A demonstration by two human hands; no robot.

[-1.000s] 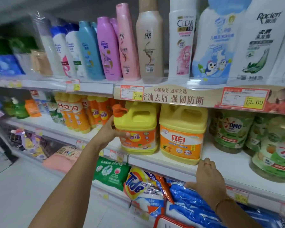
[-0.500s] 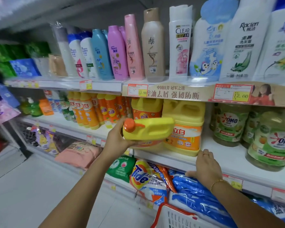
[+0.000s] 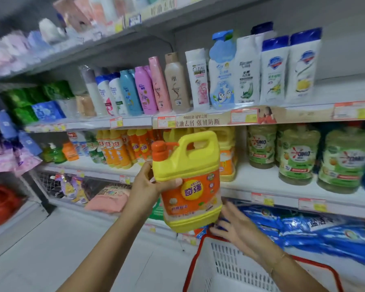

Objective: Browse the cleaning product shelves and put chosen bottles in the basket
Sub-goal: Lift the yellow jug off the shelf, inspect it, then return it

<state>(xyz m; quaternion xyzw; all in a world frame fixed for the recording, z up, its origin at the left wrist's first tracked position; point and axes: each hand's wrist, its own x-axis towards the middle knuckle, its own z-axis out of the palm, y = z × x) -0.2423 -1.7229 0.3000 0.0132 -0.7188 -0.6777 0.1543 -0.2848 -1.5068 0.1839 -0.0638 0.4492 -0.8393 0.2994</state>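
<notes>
The shelves (image 3: 268, 182) fill the view in front of you, with rows of bottles (image 3: 175, 85) on the upper board and green tubs (image 3: 297, 159) toward the right end of the middle one. Your white basket (image 3: 226, 264) with its red rim sits at the bottom right, below the middle board's front edge. The yellow jug (image 3: 190, 186) is off the shelf, nearly upright, in the air in front of that edge and above the basket's far left corner. Your left hand (image 3: 145, 186) grips its side, thumb laid across the top of the orange label. Your right hand (image 3: 234, 226) is spread wide, fingers straight, just beside the jug's bottom corner. Blur may hide a touch there, so I can't tell if it meets the jug. The orange cap (image 3: 159, 148) sits on the jug's left shoulder.
</notes>
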